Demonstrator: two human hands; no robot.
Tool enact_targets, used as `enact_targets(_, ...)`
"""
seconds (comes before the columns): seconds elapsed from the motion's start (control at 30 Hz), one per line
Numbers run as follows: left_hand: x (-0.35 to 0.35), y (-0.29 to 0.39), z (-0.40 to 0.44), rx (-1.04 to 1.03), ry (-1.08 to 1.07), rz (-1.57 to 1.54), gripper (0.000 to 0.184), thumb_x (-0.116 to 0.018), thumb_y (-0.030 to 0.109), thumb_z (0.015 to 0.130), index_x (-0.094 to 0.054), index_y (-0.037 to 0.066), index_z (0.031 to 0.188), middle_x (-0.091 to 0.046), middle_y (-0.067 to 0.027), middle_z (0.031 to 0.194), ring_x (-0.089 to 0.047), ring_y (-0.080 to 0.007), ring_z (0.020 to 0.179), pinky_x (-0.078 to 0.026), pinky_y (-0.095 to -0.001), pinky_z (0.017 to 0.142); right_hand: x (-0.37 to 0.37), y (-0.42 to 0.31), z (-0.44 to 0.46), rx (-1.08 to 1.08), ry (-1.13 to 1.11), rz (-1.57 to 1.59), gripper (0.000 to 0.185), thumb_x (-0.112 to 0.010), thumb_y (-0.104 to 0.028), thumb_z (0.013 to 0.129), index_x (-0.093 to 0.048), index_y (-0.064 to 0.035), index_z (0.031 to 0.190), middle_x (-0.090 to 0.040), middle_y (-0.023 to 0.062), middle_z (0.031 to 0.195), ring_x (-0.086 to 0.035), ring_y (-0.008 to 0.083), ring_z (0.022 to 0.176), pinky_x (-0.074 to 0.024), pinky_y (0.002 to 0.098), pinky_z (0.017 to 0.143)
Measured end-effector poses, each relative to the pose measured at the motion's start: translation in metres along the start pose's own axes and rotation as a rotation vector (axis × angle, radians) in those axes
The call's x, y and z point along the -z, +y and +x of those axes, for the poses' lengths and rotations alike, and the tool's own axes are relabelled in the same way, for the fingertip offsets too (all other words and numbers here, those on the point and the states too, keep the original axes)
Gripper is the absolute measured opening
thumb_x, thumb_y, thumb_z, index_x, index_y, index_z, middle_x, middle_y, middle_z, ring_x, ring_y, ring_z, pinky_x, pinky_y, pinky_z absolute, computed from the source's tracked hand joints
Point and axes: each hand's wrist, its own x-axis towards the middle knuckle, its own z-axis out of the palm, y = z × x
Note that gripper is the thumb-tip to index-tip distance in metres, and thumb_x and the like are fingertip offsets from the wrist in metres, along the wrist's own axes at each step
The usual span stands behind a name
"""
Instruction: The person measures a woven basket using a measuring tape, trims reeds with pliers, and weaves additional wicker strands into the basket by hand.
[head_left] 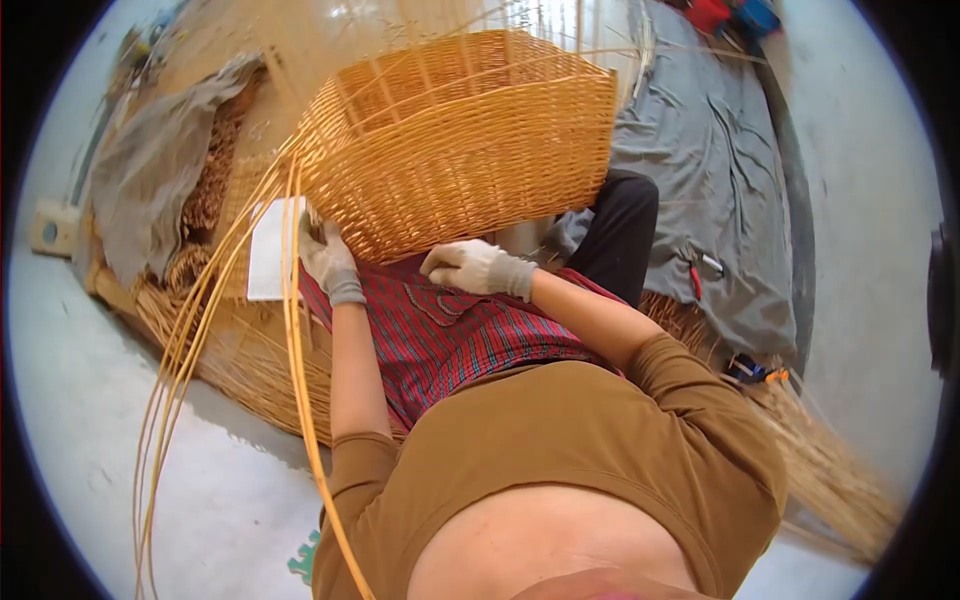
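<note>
A golden wicker basket [470, 150] with upright stakes above its rim stands tilted before me. Long willow rods [296, 330] trail from its left side down toward me. At the basket's lower left corner, my left hand [330, 262], in a pale work glove, is closed with its fingers against the weave; the fingertips are partly hidden. My right hand [472, 267], also gloved, is just below the basket's lower edge, fingers loosely bent and apart, with nothing visible in it. Under both hands lies a red striped apron [440, 335] across my lap.
A white board [274, 250] lies left of my left hand. On the right, a grey cloth [720, 200] carries red-handled pliers [697, 280]. Another grey cloth [150, 175] covers willow bundles at left. More rods [820, 460] lie at lower right.
</note>
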Motion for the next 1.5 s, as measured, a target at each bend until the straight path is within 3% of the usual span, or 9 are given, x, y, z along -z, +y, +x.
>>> enact_targets(0.3, -0.018, -0.04, -0.009, -0.061, -0.143, -0.138, 0.064, -0.06, -0.004, 0.092, -0.032, -0.004, 0.15, -0.046, -0.0198, 0.149, -0.045, -0.0285, 0.137, -0.036, -0.0357, 0.115, -0.025, 0.019, -0.027, -0.045, -0.164, -0.021, 0.034, -0.059, -0.03, 0.096, -0.065, -0.008, 0.121, -0.071, 0.0119, 0.116, -0.066, 0.0265, 0.11, -0.0512, 0.0372, 0.097)
enact_targets(0.5, -0.002, -0.002, 0.005, -0.068, 0.055, 0.078, 0.072, -0.074, 0.022, 0.089, -0.039, -0.004, 0.147, -0.051, -0.0201, 0.142, -0.052, -0.0299, 0.128, -0.037, -0.0384, 0.113, -0.017, 0.02, -0.024, -0.101, -0.118, 0.087, 0.032, -0.059, -0.029, 0.096, -0.067, -0.01, 0.12, -0.071, 0.0097, 0.115, -0.067, 0.0238, 0.109, -0.0519, 0.0354, 0.095)
enact_targets(0.63, -0.008, 0.031, 0.024, -0.204, 0.223, 0.251, 0.079, -0.083, 0.025, 0.084, -0.04, -0.003, 0.144, -0.051, -0.0202, 0.135, -0.058, -0.0308, 0.116, -0.052, -0.0396, 0.098, -0.014, 0.003, -0.009, -0.084, -0.138, 0.07, 0.03, -0.059, -0.029, 0.096, -0.067, -0.0105, 0.118, -0.071, 0.0097, 0.115, -0.067, 0.0244, 0.109, -0.0521, 0.0362, 0.095)
enact_targets(0.7, -0.016, 0.035, 0.038, -0.128, -0.01, -0.766, 0.07, -0.081, 0.015, 0.085, -0.043, -0.002, 0.141, -0.054, -0.0202, 0.128, -0.063, -0.0273, 0.106, -0.058, -0.0319, 0.08, -0.015, -0.018, 0.009, -0.007, -0.157, -0.015, 0.029, -0.059, -0.03, 0.096, -0.067, -0.0106, 0.117, -0.071, 0.0099, 0.114, -0.067, 0.0254, 0.108, -0.052, 0.0373, 0.095)
enact_targets(0.77, -0.014, 0.002, 0.061, -0.086, 0.006, -0.506, 0.054, -0.078, 0.013, 0.088, -0.051, -0.002, 0.132, -0.062, -0.0149, 0.113, -0.065, -0.0211, 0.096, -0.057, -0.0244, 0.07, -0.015, -0.037, 0.017, 0.031, -0.151, 0.0, 0.029, -0.059, -0.03, 0.096, -0.067, -0.0108, 0.116, -0.07, 0.0105, 0.115, -0.066, 0.0273, 0.108, -0.0519, 0.038, 0.095)
enact_targets(0.93, 0.025, 0.019, 0.058, -0.311, -0.186, -0.068, 0.027, -0.068, 0.011, 0.094, -0.06, 0.001, 0.118, -0.066, -0.009, 0.105, -0.064, -0.0211, 0.093, -0.056, -0.0284, 0.084, -0.03, -0.091, 0.043, 0.344, -0.104, -0.162, 0.022, -0.061, -0.023, 0.093, -0.069, -0.0129, 0.112, -0.07, 0.0124, 0.107, -0.067, 0.0301, 0.102, -0.0531, 0.0405, 0.09)
enact_targets(1.17, 0.051, 0.017, 0.002, -0.051, -0.263, -0.379, 0.04, -0.067, 0.011, 0.094, -0.051, 0.003, 0.13, -0.064, -0.0083, 0.112, -0.062, -0.0196, 0.1, -0.051, -0.03, 0.092, -0.046, -0.165, 0.076, 1.102, 0.311, -0.097, 0.039, -0.063, -0.02, 0.084, -0.065, -0.0208, 0.122, -0.066, 0.0092, 0.109, -0.063, 0.0298, 0.102, -0.0522, 0.0421, 0.089)
enact_targets(1.37, 0.053, 0.041, -0.023, 0.026, -0.312, -0.462, 0.053, -0.066, 0.011, 0.094, -0.044, 0.006, 0.141, -0.064, -0.0076, 0.119, -0.06, -0.0183, 0.107, -0.048, -0.0313, 0.099, -0.072, -0.166, 0.109, 1.345, 0.254, 0.163, 0.034, -0.06, -0.042, 0.089, -0.068, -0.0253, 0.118, -0.07, 0.0051, 0.103, -0.065, 0.0298, 0.099, -0.0485, 0.0479, 0.096)
enact_targets(1.5, 0.082, 0.11, -0.027, 0.12, -0.419, -0.64, 0.061, -0.065, 0.011, 0.094, -0.039, 0.007, 0.149, -0.063, -0.0072, 0.123, -0.059, -0.0175, 0.111, -0.045, -0.0322, 0.104, -0.038, -0.163, 0.082, 1.108, 0.024, -0.556, 0.052, -0.052, -0.069, 0.087, -0.075, -0.0229, 0.09, -0.072, 0.0043, 0.079, -0.07, 0.033, 0.085, -0.0515, 0.0475, 0.089)
